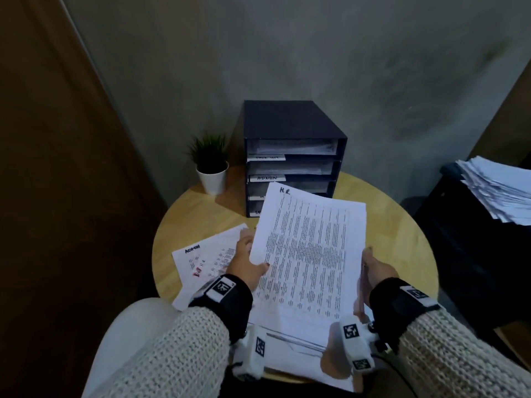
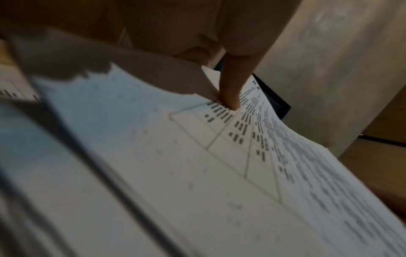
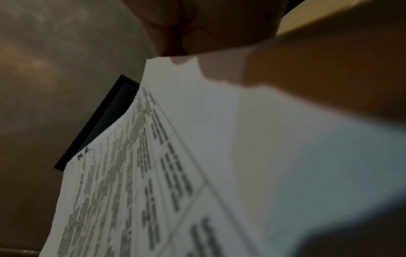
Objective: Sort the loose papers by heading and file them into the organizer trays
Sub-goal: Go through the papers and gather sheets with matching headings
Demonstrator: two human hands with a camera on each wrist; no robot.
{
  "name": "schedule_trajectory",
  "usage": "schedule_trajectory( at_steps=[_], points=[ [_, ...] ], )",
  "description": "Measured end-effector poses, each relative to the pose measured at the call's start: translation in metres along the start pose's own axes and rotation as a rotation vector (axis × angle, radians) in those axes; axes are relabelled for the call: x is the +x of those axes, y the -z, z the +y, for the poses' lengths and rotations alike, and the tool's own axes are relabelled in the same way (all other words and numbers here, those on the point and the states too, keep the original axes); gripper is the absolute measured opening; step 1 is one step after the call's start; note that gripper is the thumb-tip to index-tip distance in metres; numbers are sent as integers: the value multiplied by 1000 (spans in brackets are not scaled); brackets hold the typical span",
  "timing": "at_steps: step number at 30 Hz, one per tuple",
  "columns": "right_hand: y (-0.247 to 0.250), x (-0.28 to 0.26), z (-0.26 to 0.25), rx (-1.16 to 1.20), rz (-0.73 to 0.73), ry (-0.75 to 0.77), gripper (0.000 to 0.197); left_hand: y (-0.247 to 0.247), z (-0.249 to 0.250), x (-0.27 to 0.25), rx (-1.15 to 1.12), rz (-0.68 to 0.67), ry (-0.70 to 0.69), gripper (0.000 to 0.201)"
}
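Note:
I hold a sheaf of printed sheets headed "H.R." tilted up over the round wooden table. My left hand pinches its left edge, thumb on top. On the other side my right hand grips the right edge. Behind the sheaf stands the dark organizer with several labelled trays, papers in the upper ones; its lower trays are partly hidden by the sheaf. A sheet headed "ADMIN" lies on the table under my left hand. More sheets lie below the sheaf near the front edge.
A small potted plant stands left of the organizer. A tall stack of loose papers sits on a dark surface to the right. A grey wall is behind, and a brown door on the left.

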State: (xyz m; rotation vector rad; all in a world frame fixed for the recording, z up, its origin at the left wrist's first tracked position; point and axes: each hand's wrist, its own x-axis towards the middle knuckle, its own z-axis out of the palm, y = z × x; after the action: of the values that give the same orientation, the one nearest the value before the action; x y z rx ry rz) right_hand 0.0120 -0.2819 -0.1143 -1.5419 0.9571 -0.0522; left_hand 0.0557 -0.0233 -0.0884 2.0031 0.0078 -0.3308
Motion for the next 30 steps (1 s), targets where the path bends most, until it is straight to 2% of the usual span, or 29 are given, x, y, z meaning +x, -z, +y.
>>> schedule_trajectory(
  at_steps=[1, 2, 4, 5, 7, 10, 12, 14, 17, 19, 22, 27, 30],
  points=[
    [0, 0, 1, 2, 2, -20, 68, -5, -1, 1, 41, -26, -10, 62],
    [0, 1, 2, -27, -29, -25, 67, -10, -1, 0, 92, -45, -17, 59],
    [-1, 4, 7, -222, -118, 9, 49, -24, -2, 0, 152, -69, -37, 51],
    [-1, 5, 8, -357, -137, 32, 49, -31, -2, 0, 172, -80, -47, 45],
    [-4, 8, 8, -586, -91, 40, 55, -45, -3, 1, 233, -75, -47, 33],
    [-4, 12, 2, -808, -55, -16, 66, -55, -10, 13, 239, -12, 71, 41],
    [-3, 14, -3, -798, -28, -47, 64, -56, -17, 21, 331, -19, 153, 43],
    [0, 16, -7, -810, -9, -17, 60, -57, -23, 29, 388, -37, 159, 41],
    [-1, 23, 2, -951, -32, 20, 59, -61, -25, 35, 317, -79, 142, 38],
    [0, 32, 10, -963, -41, 18, 57, -61, -21, 36, 291, -87, 144, 41],
    [0, 33, 8, -964, -23, 5, 57, -63, -13, 33, 251, -87, 81, 42],
    [0, 27, 3, -964, -42, -39, 55, -82, 6, 0, 72, -142, -87, 26],
    [0, 26, 4, -944, -27, -16, 61, -84, 11, -4, -29, -91, -115, 51]
  ],
)
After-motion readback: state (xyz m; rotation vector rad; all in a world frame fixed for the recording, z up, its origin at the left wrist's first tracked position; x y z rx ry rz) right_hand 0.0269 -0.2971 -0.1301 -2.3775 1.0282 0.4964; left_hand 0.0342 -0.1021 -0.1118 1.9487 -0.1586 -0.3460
